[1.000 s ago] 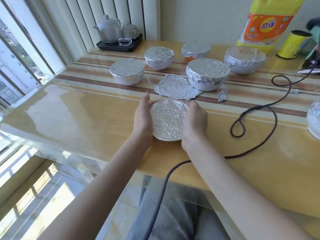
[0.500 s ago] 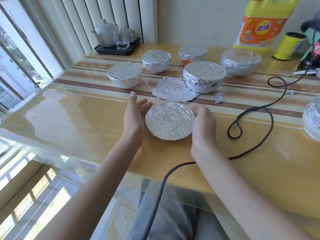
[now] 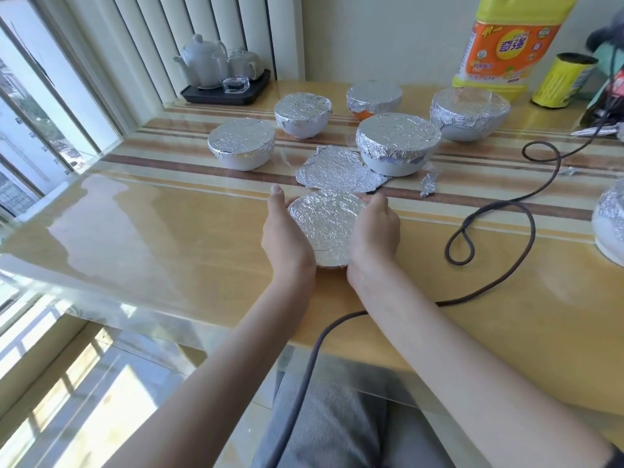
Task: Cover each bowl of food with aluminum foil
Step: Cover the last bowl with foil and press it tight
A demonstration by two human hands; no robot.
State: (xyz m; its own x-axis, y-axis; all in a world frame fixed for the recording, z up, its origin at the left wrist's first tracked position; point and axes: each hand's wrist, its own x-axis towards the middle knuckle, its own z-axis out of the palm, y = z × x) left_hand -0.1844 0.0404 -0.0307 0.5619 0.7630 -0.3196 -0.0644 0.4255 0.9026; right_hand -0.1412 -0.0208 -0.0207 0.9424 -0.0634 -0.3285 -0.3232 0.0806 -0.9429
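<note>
A foil-covered bowl [image 3: 326, 228] stands near the table's front edge. My left hand [image 3: 285, 241] presses against its left side and my right hand [image 3: 374, 231] cups its right side, both on the foil rim. A loose crumpled foil sheet [image 3: 337, 170] lies flat just behind it. Several more foil-covered bowls stand further back: one at the left [image 3: 240, 143], one behind it [image 3: 302, 113], a large one in the middle [image 3: 398, 141], an orange one [image 3: 374, 97] and one at the right [image 3: 469, 111].
A dark cable [image 3: 489, 211] loops across the table on the right and runs off the front edge. A foil-wrapped bowl [image 3: 611, 221] sits at the right edge. A tea set tray [image 3: 226, 92], yellow detergent bottle [image 3: 513, 45] and yellow roll [image 3: 560, 84] stand at the back.
Half a second ago my hands stood slightly off the bowl, the left with fingers spread. Both have closed in again and now press against the bowl's sides.
</note>
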